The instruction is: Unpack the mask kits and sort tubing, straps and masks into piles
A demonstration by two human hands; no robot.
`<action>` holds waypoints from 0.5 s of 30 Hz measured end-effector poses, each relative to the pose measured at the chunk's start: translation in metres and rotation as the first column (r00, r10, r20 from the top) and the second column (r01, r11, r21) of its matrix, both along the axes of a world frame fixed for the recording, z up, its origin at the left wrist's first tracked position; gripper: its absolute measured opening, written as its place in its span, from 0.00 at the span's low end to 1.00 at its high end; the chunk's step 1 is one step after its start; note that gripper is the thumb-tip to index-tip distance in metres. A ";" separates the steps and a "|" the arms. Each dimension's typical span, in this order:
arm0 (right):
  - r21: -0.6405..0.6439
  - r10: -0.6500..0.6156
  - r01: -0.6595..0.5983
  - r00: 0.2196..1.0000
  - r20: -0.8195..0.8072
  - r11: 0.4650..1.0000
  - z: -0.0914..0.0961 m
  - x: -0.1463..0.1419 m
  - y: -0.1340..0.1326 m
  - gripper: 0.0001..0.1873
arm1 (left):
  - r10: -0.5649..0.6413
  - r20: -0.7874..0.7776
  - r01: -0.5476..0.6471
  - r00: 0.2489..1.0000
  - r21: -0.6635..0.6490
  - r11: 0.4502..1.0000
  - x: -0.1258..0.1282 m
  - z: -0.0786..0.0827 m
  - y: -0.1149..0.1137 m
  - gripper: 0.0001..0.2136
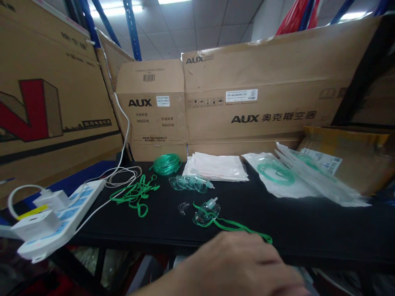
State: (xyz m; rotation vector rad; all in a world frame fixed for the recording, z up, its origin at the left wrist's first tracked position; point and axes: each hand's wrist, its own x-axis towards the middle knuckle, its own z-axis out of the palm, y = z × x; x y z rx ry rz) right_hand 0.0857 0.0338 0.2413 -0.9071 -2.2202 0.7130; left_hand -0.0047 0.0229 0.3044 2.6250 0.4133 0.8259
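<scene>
left hand (247, 265) blurred, fingers seemingly curled – can't tell if gripping; clear mask (206, 213) just beyond, leftward, green strap (237, 225) trailing right behind knuckles.

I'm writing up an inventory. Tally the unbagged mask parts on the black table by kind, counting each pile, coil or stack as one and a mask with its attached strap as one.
Green tubing coil: 1
Loose green strap pile: 1
Clear mask stack: 1
Single mask with green strap: 1
Small clear pieces, one cluster: 1
Total: 5
</scene>
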 end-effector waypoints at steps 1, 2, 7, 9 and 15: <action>-0.033 0.010 -0.011 0.999 -0.035 0.999 0.008 0.013 -0.002 0.25 | 0.069 0.037 -0.069 0.997 0.014 0.997 -0.014 0.006 0.009 0.09; -0.084 0.031 -0.037 0.997 -0.072 0.996 0.017 0.024 -0.004 0.27 | 0.217 0.107 -0.219 0.970 0.006 0.976 -0.027 0.010 0.017 0.10; 0.007 -0.122 0.124 0.987 -0.104 0.992 0.051 0.053 0.008 0.17 | 0.662 0.053 -0.661 0.748 -0.029 0.750 -0.069 -0.008 0.042 0.10; 0.238 -0.235 0.246 0.969 -0.075 0.939 0.052 0.052 0.019 0.11 | 0.689 -0.017 -0.689 0.725 -0.009 0.725 -0.070 -0.021 0.046 0.14; 0.410 -0.186 0.095 0.965 0.186 0.907 0.040 0.050 0.043 0.35 | 0.657 -0.033 -0.649 0.753 -0.202 0.734 -0.064 -0.020 0.056 0.10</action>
